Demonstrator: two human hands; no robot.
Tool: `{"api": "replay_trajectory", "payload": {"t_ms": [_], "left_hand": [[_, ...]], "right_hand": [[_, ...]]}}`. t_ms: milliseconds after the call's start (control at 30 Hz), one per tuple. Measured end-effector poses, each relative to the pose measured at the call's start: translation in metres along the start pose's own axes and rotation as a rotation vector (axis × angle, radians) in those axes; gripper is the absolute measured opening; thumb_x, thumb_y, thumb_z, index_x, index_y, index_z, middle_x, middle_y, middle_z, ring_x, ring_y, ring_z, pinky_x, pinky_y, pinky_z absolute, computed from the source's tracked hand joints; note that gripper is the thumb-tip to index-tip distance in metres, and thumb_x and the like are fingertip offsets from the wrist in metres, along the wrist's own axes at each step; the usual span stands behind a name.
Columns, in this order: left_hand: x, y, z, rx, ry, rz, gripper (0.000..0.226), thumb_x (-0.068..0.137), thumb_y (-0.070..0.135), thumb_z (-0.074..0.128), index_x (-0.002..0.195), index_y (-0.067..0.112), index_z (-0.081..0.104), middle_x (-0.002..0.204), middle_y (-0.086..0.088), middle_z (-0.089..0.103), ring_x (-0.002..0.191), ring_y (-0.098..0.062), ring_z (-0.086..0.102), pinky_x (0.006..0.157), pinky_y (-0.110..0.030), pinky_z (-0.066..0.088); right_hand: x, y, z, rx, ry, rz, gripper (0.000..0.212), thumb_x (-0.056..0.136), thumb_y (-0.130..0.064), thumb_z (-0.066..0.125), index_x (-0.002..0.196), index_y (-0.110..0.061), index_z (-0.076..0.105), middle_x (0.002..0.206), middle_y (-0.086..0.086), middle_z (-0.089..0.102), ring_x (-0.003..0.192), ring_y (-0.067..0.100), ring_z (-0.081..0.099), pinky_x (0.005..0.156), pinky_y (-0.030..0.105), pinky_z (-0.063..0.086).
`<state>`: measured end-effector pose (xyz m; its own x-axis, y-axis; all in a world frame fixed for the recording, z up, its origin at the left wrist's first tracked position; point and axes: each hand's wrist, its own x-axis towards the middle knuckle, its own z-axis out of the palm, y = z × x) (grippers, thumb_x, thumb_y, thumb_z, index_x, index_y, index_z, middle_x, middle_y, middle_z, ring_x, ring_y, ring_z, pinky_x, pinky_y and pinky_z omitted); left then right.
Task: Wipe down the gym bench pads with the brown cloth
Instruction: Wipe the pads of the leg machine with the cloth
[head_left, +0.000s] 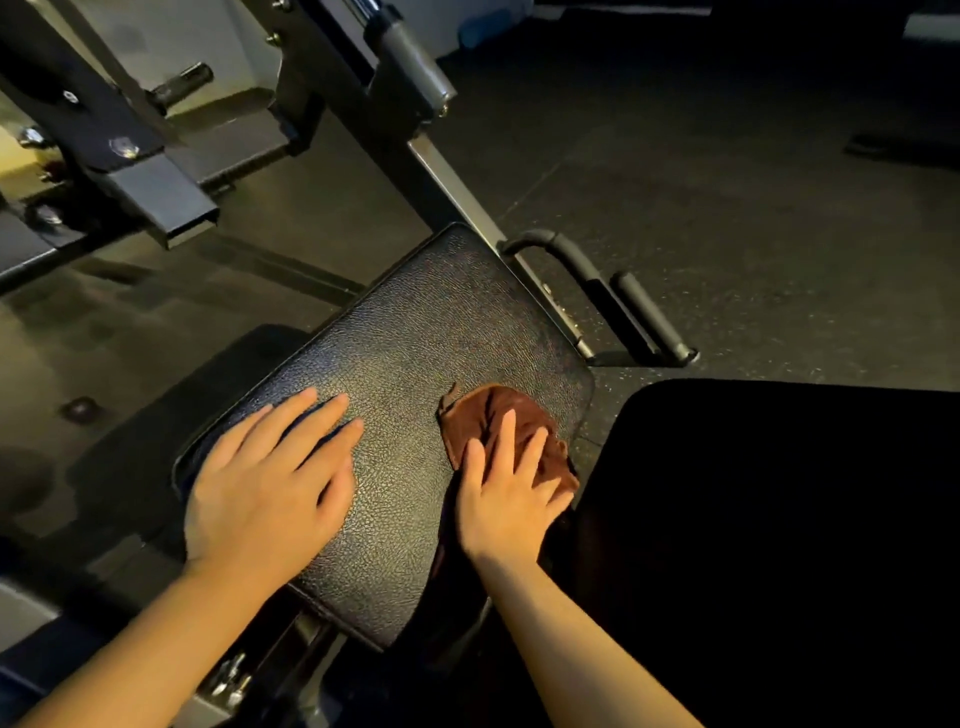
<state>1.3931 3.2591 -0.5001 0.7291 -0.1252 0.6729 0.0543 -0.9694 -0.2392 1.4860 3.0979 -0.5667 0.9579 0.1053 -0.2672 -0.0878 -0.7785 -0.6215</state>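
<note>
Brown cloth (485, 415) lies bunched on the near right corner of the black textured seat pad (415, 332), one fold trailing off the pad's right edge. Our right hand (506, 493) presses flat on the cloth, fingers spread and straight. Our left hand (270, 478) rests flat on the pad's left edge, fingers spread, holding nothing; something dark blue seems to lie beneath its fingers, and we cannot tell what. Beyond the pad: a steel frame rail (452, 187) and a black foam-grip handle (576, 260), on dark rubber flooring (727, 182). Risks, as we judge: the bunched cloth may ride over on itself and leave streaks; a stroke toward the right edge could drag it off the pad; the far half could be missed. Hard to read: a large black mass (779, 519) at right is unlit, identity unclear; dim light hides whether the pad is wet or soiled.
</note>
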Motion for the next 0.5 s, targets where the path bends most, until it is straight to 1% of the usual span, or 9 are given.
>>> {"api": "replay_trajectory", "payload": {"t_ms": [133, 233, 300, 367, 433, 500], "left_hand": [[-0.003, 0.003, -0.001, -0.007, -0.004, 0.004, 0.028, 0.093, 0.019, 0.055, 0.108, 0.012, 0.078, 0.124, -0.006, 0.069, 0.115, -0.028, 0.065, 0.097, -0.045, 0.048], [-0.001, -0.001, -0.001, -0.008, 0.001, 0.004, 0.026, 0.094, 0.017, 0.055, 0.106, 0.012, 0.078, 0.123, -0.005, 0.07, 0.113, -0.028, 0.066, 0.095, -0.045, 0.05], [-0.003, 0.0, 0.002, 0.001, 0.013, -0.008, 0.025, 0.094, 0.017, 0.056, 0.104, 0.013, 0.079, 0.122, -0.004, 0.07, 0.112, -0.028, 0.067, 0.092, -0.046, 0.051], [-0.006, 0.001, 0.007, 0.009, 0.024, -0.006, 0.024, 0.094, 0.017, 0.057, 0.103, 0.013, 0.079, 0.121, -0.004, 0.07, 0.112, -0.027, 0.067, 0.089, -0.047, 0.053], [-0.006, -0.002, 0.01, -0.009, 0.029, 0.0, 0.023, 0.094, 0.017, 0.058, 0.103, 0.013, 0.079, 0.121, -0.003, 0.07, 0.112, -0.027, 0.066, 0.087, -0.047, 0.054], [-0.005, -0.003, 0.011, -0.033, 0.032, -0.002, 0.023, 0.094, 0.017, 0.059, 0.103, 0.011, 0.079, 0.12, -0.004, 0.071, 0.111, -0.029, 0.066, 0.088, -0.046, 0.053]], "right_hand": [[0.042, -0.007, -0.009, 0.116, 0.055, 0.107, 0.059, 0.103, -0.057, 0.02, 0.156, -0.042, 0.002, 0.166, 0.006, -0.008, 0.148, 0.049, 0.005, 0.12, 0.055, -0.006], [0.09, -0.011, -0.025, 0.154, 0.107, 0.168, 0.059, 0.103, -0.057, 0.019, 0.158, -0.04, 0.005, 0.167, 0.006, -0.004, 0.148, 0.049, 0.009, 0.121, 0.054, -0.002], [0.12, -0.006, -0.034, 0.148, 0.139, 0.161, 0.059, 0.103, -0.057, 0.019, 0.158, -0.039, 0.008, 0.167, 0.006, 0.001, 0.147, 0.047, 0.012, 0.121, 0.053, 0.004], [0.142, -0.002, -0.04, 0.177, 0.181, 0.14, 0.058, 0.102, -0.057, 0.02, 0.157, -0.037, 0.014, 0.166, 0.006, 0.009, 0.148, 0.042, 0.016, 0.122, 0.05, 0.009], [0.153, 0.0, -0.04, 0.213, 0.214, 0.136, 0.059, 0.102, -0.057, 0.022, 0.156, -0.036, 0.02, 0.165, 0.004, 0.016, 0.148, 0.038, 0.02, 0.12, 0.047, 0.013], [0.153, 0.001, -0.038, 0.249, 0.23, 0.147, 0.059, 0.102, -0.057, 0.023, 0.156, -0.036, 0.021, 0.165, 0.0, 0.017, 0.147, 0.037, 0.022, 0.119, 0.047, 0.015]]}}
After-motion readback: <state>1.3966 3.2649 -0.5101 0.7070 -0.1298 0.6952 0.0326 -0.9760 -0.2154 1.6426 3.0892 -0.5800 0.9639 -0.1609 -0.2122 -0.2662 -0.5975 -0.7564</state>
